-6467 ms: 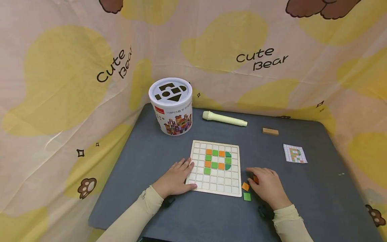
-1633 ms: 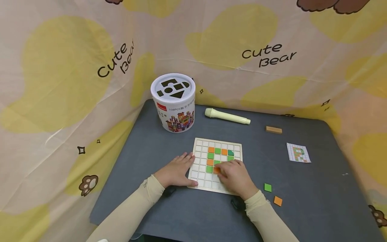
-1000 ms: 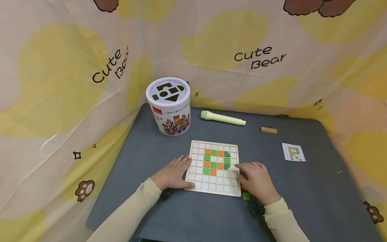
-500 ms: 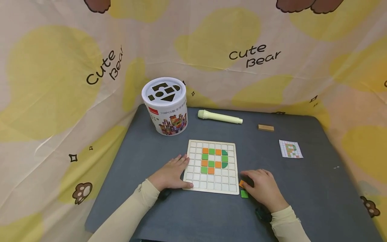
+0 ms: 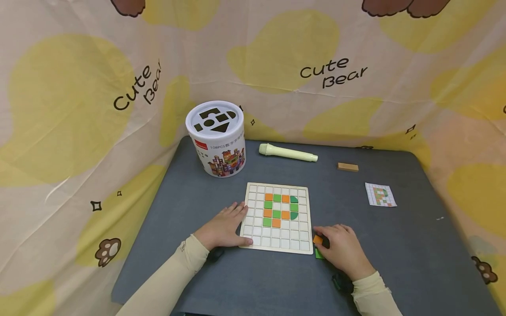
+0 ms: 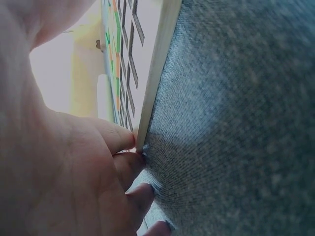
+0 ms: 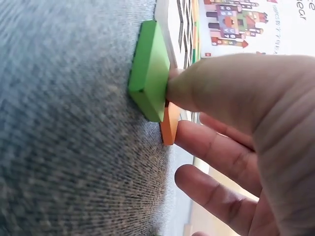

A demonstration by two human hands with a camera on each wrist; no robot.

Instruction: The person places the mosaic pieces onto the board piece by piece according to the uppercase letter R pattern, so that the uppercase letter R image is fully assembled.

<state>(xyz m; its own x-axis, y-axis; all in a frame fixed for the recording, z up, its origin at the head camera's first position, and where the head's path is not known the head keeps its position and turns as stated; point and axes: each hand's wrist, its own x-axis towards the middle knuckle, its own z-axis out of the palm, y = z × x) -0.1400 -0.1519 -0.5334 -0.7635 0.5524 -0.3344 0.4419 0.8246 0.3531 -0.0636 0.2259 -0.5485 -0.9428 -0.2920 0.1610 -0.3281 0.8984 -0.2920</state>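
A wooden grid board (image 5: 257,231) lies on the table, holding orange, green and dark green tiles laid in a P-like shape. At its left edge my left hand (image 5: 223,226) rests with spread, fairly straight fingers, the thumb by the near left corner. Beyond the board's right edge my right hand (image 5: 345,248) pinches an orange tile (image 7: 170,123) between thumb and a finger, down at the table. A loose green tile (image 7: 150,71) lies right beside it, partly covered by the thumb in the head view.
A white tub (image 5: 216,136) with shape cutouts in its lid stands at the back left. Behind the board lies a pale yellow microphone-shaped object (image 5: 288,152). Farther right are a wooden block (image 5: 348,167) and a small pattern card (image 5: 380,195) showing a coloured R.
An orange tile has joined the board, right of the lowest green one. My right hand has gone from the board back to the loose tiles. The left hand has stayed put.
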